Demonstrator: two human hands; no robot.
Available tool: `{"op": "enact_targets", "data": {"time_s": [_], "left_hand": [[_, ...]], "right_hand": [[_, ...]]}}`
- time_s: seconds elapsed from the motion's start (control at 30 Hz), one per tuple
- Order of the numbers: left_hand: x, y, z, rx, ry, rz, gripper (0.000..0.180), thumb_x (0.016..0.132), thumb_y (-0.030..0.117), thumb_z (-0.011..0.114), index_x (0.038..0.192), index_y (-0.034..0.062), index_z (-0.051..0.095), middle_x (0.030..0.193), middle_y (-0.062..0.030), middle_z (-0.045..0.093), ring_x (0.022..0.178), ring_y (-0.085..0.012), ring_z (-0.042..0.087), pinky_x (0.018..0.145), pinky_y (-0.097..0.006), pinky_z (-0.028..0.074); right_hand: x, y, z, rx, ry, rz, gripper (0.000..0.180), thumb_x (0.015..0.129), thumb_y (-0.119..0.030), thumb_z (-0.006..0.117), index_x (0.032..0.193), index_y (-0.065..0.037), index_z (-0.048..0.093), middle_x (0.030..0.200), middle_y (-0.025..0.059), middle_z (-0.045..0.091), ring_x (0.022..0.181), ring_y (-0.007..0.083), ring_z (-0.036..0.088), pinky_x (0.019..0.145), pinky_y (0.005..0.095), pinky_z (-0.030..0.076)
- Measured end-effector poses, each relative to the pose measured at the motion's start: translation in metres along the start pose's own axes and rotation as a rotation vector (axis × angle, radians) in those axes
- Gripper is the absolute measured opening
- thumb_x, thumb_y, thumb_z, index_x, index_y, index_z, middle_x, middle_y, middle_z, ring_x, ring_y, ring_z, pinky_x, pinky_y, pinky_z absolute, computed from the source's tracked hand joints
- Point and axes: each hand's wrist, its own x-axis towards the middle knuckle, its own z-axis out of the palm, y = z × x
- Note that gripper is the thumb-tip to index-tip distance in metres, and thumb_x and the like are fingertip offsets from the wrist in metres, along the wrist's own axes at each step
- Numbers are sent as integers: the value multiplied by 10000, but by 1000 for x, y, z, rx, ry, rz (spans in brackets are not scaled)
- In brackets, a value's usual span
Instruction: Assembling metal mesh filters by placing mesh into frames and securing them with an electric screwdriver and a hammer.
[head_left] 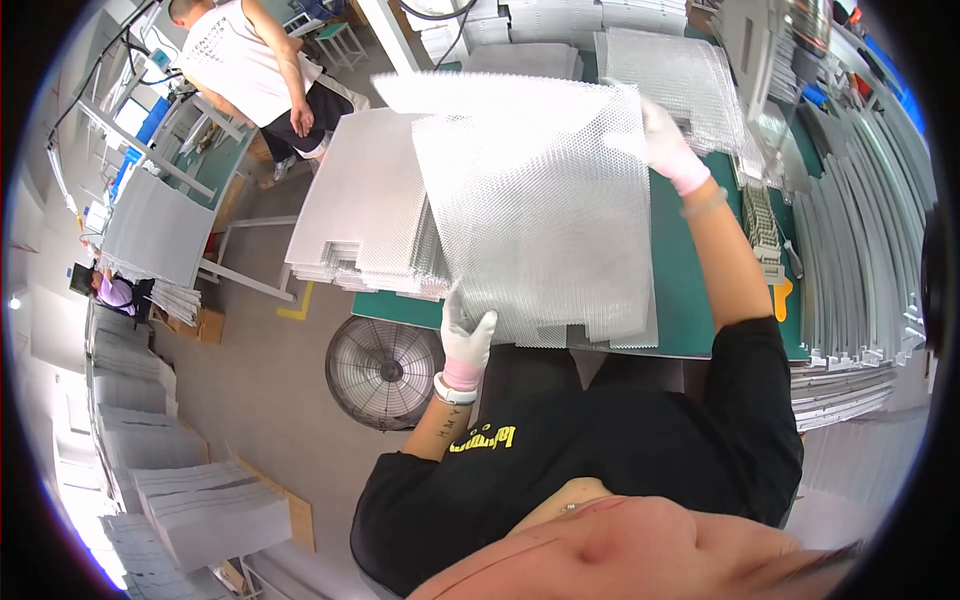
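Cardboard box (208, 326), one, on the floor at left, contents hard to make out. Mesh sheet (550, 220), one, silvery, above the green bench (685, 280), right of a sheet stack (365, 190), between two gloved hands: right hand (668, 148) holding its upper right edge; left hand (466, 338) at its lower left edge, thumb apart from fingers, grip uncertain.

White-gloved left hand (466, 338) at lower left edge of silvery mesh sheet (545, 215); gloved right hand (668, 148) at its upper right edge. Finger closure unclear. Sheet over green table (685, 270); mesh stack (365, 190) just left. Orange-handled tool (783, 301) right. Round fan (388, 372) on floor (270, 400).
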Motion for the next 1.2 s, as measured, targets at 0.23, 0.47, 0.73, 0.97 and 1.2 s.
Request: {"op": "enact_targets", "data": {"time_s": [0.23,0.47,0.73,0.97,1.2], "left_hand": [[-3,12,-22,-148,-33,-51,749,839,-94,686,1480,-43,302,1363,-139,522,1212,-211,554,1029,-336,475],[-6,48,-47,-95,-150,56,452,843,-133,646,1267,-43,516,1077,-71,681,917,-95,665,770,-218,527],[-26,81,-77,-69,30,135,468,793,-203,620,1225,-41,545,1104,-108,686,934,-152,682,806,-273,551],[-30,85,-124,-42,116,218,661,786,-123,673,1393,22,454,1224,-111,643,1104,-202,638,959,-361,521],[-34,84,-160,-52,206,251,724,805,24,799,1426,32,426,1296,-99,604,1144,-206,602,978,-384,493]], "right_hand": [[65,-7,46,-28,-55,-71,411,900,-280,709,1190,10,675,1054,102,734,975,203,680,911,318,519],[175,61,29,-116,157,169,534,902,-388,695,1209,48,661,1146,184,712,1064,243,671,959,325,496],[219,92,14,-299,82,376,720,846,-517,743,1263,60,630,903,94,702,768,169,630,700,307,501],[246,130,30,-575,-36,520,644,857,-567,630,1067,35,716,1104,254,697,1079,391,655,945,390,512],[268,159,49,-891,-148,425,480,869,-453,596,1105,-56,728,1199,198,678,1147,363,630,986,401,492]]}}
